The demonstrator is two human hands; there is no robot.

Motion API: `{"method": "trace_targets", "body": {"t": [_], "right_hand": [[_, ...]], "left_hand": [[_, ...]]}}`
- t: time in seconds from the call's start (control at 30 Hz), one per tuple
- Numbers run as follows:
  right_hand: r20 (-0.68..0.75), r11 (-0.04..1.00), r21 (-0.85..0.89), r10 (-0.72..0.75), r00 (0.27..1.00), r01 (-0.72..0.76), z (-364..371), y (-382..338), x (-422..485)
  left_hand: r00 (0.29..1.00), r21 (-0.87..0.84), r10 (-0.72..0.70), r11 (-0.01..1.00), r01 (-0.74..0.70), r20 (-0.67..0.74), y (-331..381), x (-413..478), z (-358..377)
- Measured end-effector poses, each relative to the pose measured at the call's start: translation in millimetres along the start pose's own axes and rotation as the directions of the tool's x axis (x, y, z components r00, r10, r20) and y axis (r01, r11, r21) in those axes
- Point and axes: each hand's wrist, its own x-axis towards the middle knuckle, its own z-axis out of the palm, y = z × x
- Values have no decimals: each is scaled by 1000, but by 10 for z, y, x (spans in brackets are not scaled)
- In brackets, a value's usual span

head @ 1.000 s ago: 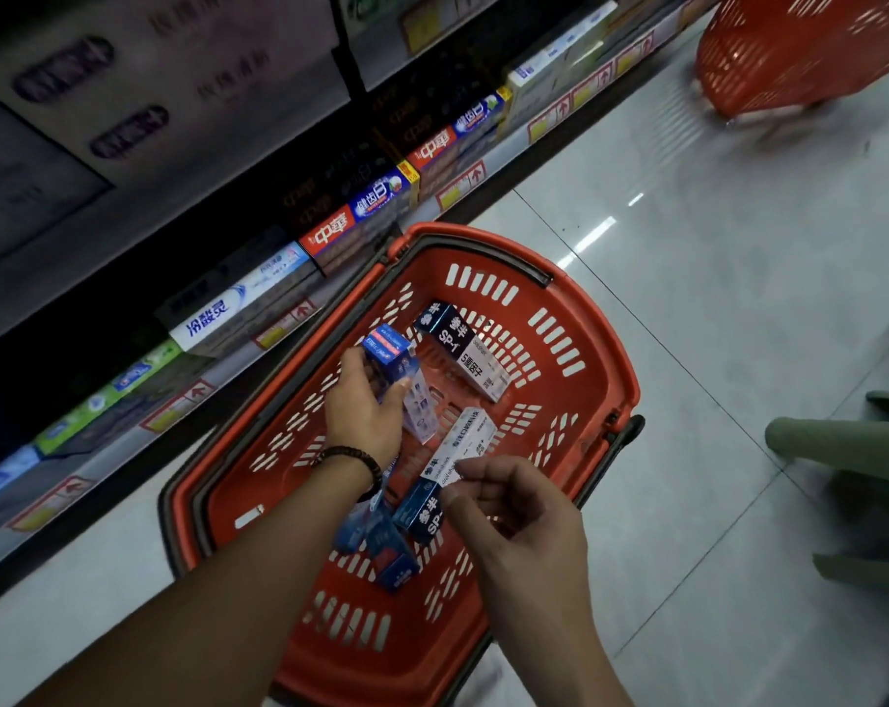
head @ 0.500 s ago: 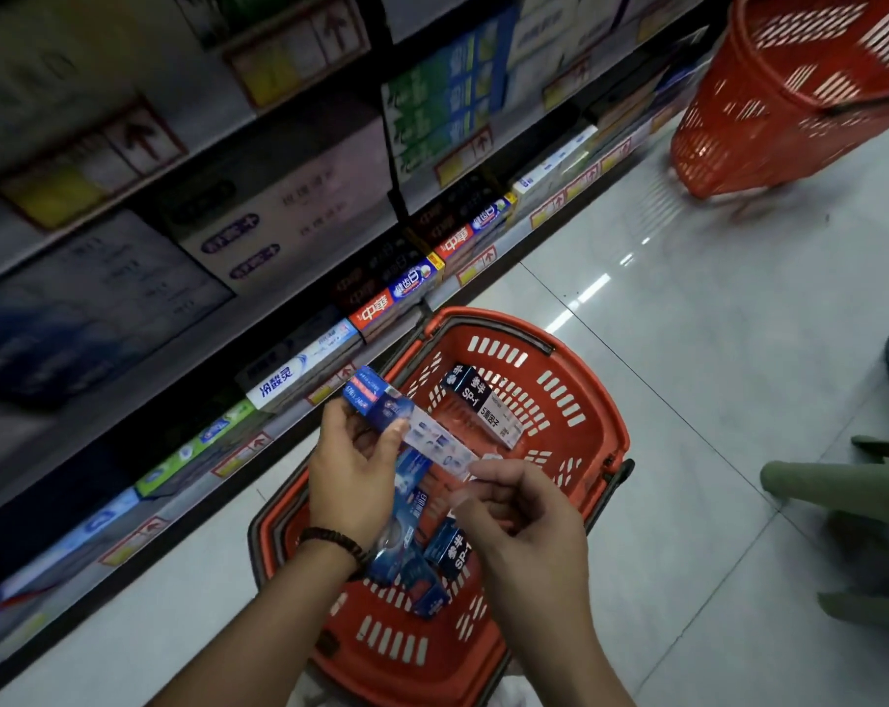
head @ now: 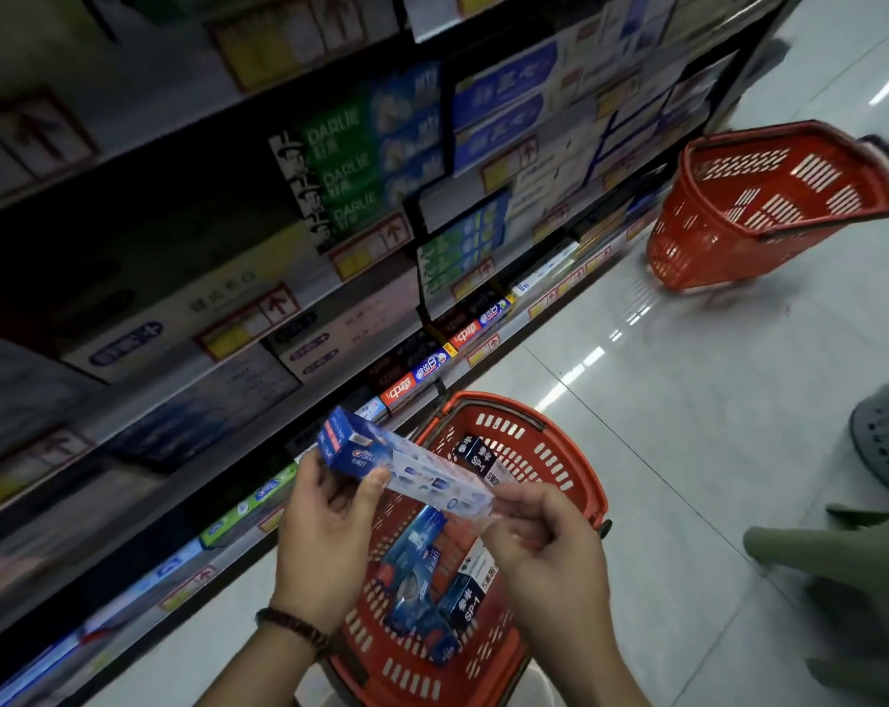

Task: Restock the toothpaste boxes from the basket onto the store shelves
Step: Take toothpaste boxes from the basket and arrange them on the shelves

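Note:
I hold a blue and white toothpaste box [head: 401, 466] level above the red basket [head: 580, 482]. My left hand [head: 330, 533] grips its blue end between thumb and fingers. My right hand [head: 544, 543] pinches its white end. Several more boxes lie in the basket: blue ones [head: 416, 584] and dark ones marked SP-1 [head: 470, 594]. The store shelves [head: 279, 278] rise to the left, stacked with toothpaste boxes behind price rails.
A second red basket [head: 779, 201] stands farther down the aisle at upper right. A grey perforated bin [head: 886, 446] and a green object [head: 840, 558] sit at the right edge. Glossy white floor tiles [head: 687, 400] spread between them.
Both hands lifted the blue and white box out of the basket and up toward the shelves. My view tilted upward, showing higher shelves.

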Motion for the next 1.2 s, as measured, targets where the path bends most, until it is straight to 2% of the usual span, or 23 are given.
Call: {"method": "trace_targets", "body": {"t": [0.2, 0.4, 0.53, 0.7, 0.87, 1.0, 1.2], "right_hand": [[-21, 987, -151, -59, 998, 55, -157, -562, -315], [111, 959, -230, -141, 984, 164, -292, -1213, -628], [85, 980, -131, -140, 986, 150, -362, -1663, -749], [153, 952, -144, -248, 956, 270, -460, -2105, -969], [173, 986, 13, -165, 971, 165, -544, -2491, -1144], [167, 970, 240, -92, 982, 50, -549, -2812, -1289], [161, 945, 315, -149, 976, 92, -540, -3300, -1564]], "left_hand": [[999, -35, 11, 999, -12, -41, 789, -211, -268], [998, -103, -48, 994, 43, -47, 1507, -473, -484], [996, -133, -58, 990, 50, -62, 1929, -614, -580], [996, -256, -73, 965, 59, -46, 2422, -783, -712], [999, -390, -27, 921, 12, -33, 2915, -986, -810], [999, -534, 18, 844, -37, -40, 3296, -1146, -852], [993, -600, 99, 791, -119, -66, 3713, -1360, -929]]}}
